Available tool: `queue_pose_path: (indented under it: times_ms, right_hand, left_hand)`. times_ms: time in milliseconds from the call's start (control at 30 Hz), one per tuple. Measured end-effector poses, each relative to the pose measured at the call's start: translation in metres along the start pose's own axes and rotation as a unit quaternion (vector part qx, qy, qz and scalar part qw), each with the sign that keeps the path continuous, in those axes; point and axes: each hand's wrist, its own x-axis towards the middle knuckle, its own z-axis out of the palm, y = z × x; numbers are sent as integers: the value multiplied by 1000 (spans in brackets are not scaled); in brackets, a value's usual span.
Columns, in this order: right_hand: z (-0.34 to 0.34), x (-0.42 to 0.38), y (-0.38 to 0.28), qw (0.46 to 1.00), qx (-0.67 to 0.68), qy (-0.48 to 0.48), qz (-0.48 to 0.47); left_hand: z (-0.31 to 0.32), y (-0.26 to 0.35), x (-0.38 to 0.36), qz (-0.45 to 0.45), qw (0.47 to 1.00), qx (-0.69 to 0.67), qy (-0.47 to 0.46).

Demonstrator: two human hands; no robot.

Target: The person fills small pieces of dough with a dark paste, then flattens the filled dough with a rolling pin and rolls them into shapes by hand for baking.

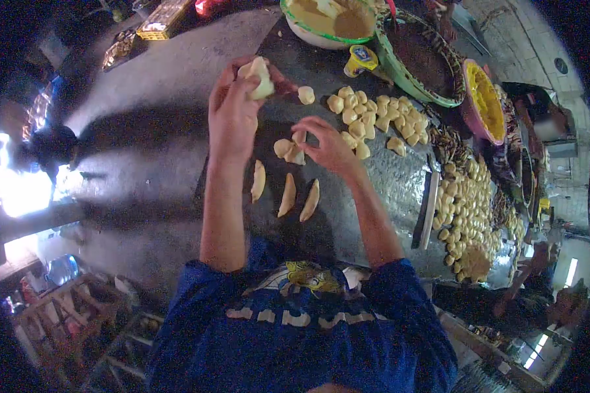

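Observation:
My left hand [235, 108] is closed around a flattened piece of pale dough [258, 77], raised over the dark work table. Lower and to the right, my right hand [328, 147] has its thumb and fingertips curled in on a small dough piece [299, 138]. More dough pieces [285, 149] lie right by those fingertips. A single dough ball [306, 95] sits between the two hands. Nearer to me lie three long, tapered dough rolls [287, 195]. A cluster of dough balls [360, 114] is spread to the right of my right hand.
A green-rimmed basin [295, 27] and a yellow cup [360, 60] stand at the far side. Further right are a large green tub [390, 69] and a pink-rimmed tub [469, 85]. Many dough pieces [465, 209] cover the right side, beside a flat strip [427, 211]. Another person [531, 295] is at the right.

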Motion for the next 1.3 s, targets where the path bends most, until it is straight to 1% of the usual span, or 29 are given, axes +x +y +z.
queue_pose_path:
  times_ms: [33,67,133,167,233,267,333,400,433,500,533,567,667,700,733,767,800,833,867,933,967,1000,1033,1067,1133,1167,1200,1267,1300]
  right_hand:
    - [4,-5,3,999,3,38,-28]
    - [11,-10,7,998,-5,60,-14]
    - [23,-17,15,994,-21,107,13]
    - [20,-16,10,996,-10,51,68]
    - [5,-9,-5,983,11,-56,176]
    - [3,-9,-2,984,37,-28,173]
    - [-1,-12,6,982,85,28,165]
    - [-22,-9,-17,961,167,81,204]
    - [-37,-8,-32,946,205,111,224]
    - [-59,-5,-63,913,231,294,164]
    - [-63,-3,-73,884,239,381,129]
    - [-59,0,-80,834,308,451,80]
    - [-39,-4,-33,893,215,364,156]
    - [-31,-4,-27,905,198,326,191]
    - [-20,-7,-13,946,22,291,140]
    - [-9,-13,4,953,-155,245,86]
    - [1,-19,19,925,-327,191,31]
    - [7,-29,27,971,-188,135,52]
    - [0,-32,15,975,-146,147,78]
    - [-13,-43,-27,974,-57,172,137]
    - [-12,-48,-35,971,94,149,159]
    - [-7,-50,-43,945,245,127,178]
    - [-2,-55,-50,894,391,106,189]
    - [-3,-61,-55,916,314,149,200]
    - [-6,-65,-62,938,156,223,216]
    - [-4,-65,-58,926,117,318,167]
    - [-6,-63,-54,922,92,342,156]
    - [-8,-59,-42,911,44,386,138]
    - [-3,-52,-28,905,-10,405,133]
  left_hand:
    - [-13,-6,-1,-12,997,78,-17]
    - [-26,-13,-2,-21,987,156,-36]
    - [-47,-34,-3,-73,948,299,-85]
    - [-52,-45,-8,16,854,509,-103]
    - [-63,-64,-17,-29,805,574,-147]
    - [-67,-73,-19,-49,777,604,-169]
    - [-73,-86,-21,-45,738,638,-216]
    - [-80,-102,-22,-41,695,667,-267]
    - [-91,-113,-24,-40,727,636,-255]
    - [-106,-123,-22,-50,733,616,-285]
    - [-105,-127,-19,-71,748,596,-282]
    - [-104,-130,-15,-91,763,576,-279]
    - [-81,-114,-25,-143,826,496,-229]
    - [-75,-115,-25,-143,775,566,-243]
    - [-68,-117,-26,-144,718,631,-257]
    - [-63,-118,-27,-142,655,691,-271]
    - [-60,-117,-26,-136,635,709,-277]
    - [-57,-116,-23,-128,615,726,-280]
    - [-55,-115,-20,-118,596,743,-281]
    - [-67,-111,-21,-90,738,632,-217]
    - [-69,-112,-23,-75,800,565,-189]
    - [-55,-103,-28,-117,818,543,-152]
    - [-41,-90,-36,-161,831,520,-116]
    - [-31,-82,-43,-203,840,497,-79]
    - [-42,-88,-50,-166,806,565,-60]
    - [-47,-89,-51,-160,818,551,-46]
    - [-51,-90,-52,-153,829,537,-32]
    - [-57,-89,-60,-177,895,410,0]
    - [-58,-86,-68,-176,888,421,-56]
